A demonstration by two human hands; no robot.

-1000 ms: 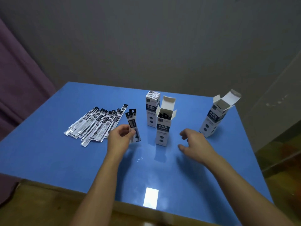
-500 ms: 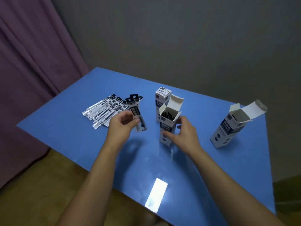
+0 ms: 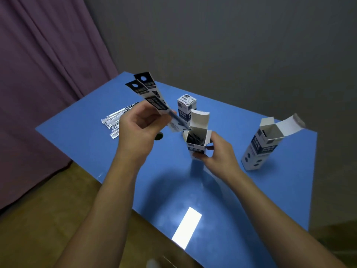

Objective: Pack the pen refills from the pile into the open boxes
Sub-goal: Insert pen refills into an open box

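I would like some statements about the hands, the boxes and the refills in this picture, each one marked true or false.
1. The left hand holds two refill packs. True.
2. The right hand rests flat on the table. False: it grips the middle open box.
3. The box behind the middle box has its flap open. False: its top is closed.
4. A second open box stands apart to the right. True.
5. The pile of refills lies inside a box. False: it lies on the table, left of the boxes.
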